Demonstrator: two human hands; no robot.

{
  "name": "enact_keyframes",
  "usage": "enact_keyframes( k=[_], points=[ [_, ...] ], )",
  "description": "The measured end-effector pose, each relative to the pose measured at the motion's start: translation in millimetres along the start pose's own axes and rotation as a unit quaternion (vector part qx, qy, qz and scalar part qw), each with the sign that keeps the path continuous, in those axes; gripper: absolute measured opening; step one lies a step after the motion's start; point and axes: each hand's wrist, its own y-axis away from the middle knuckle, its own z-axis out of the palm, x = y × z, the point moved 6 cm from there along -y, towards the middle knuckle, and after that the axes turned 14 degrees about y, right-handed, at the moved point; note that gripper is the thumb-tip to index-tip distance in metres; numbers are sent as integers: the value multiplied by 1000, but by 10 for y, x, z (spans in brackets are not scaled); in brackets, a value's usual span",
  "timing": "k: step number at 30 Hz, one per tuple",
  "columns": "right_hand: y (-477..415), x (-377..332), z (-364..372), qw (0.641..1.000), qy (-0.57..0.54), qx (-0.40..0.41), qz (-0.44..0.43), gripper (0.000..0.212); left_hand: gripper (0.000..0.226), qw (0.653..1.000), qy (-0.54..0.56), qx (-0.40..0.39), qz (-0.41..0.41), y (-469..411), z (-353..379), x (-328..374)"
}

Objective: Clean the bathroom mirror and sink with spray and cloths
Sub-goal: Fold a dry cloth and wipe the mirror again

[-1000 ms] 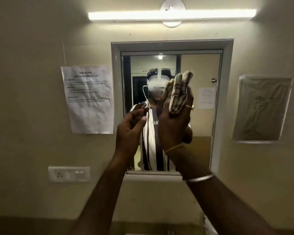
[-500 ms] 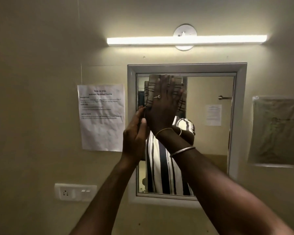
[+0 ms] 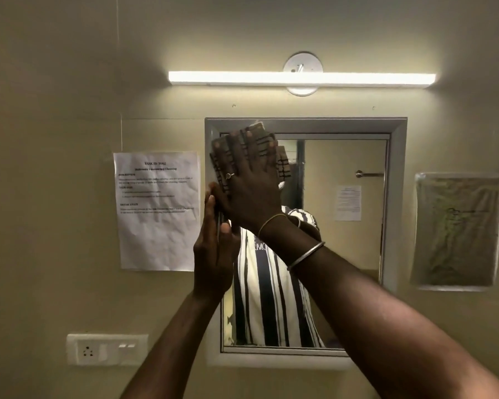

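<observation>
the right hand (image 3: 251,191) lies flat, fingers spread and straight, pressing on the glass. the left hand (image 3: 213,254) stands upright just below it, fingers straight, holding nothing, its edge against the left frame. the mirror (image 3: 343,249) hangs on the wall, and the checked cloth (image 3: 283,167) is pinned under the right palm at its upper left corner. this looks like the mirror-wiping step, working at the top. the next move probably calls for an even sweep toward the right edge. the sink and spray are out of view.
</observation>
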Motion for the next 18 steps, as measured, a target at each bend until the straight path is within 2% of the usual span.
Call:
enact_keyframes(
  k=[5, 8, 12, 18],
  points=[
    [54, 104, 36, 999, 8, 25, -46, 65, 55, 999, -24, -19, 20, 16, 123, -84],
    [144, 258, 29, 999, 10, 26, -36, 66, 66, 997, -55, -16, 46, 32, 182, -73],
    [314, 628, 58, 1000, 27, 15, -4, 66, 60, 999, -24, -17, 43, 53, 232, -76],
    [633, 1385, 66, 997, 49, 14, 52, 68, 92, 995, -71, -31, 69, 72, 223, -201]
  ],
)
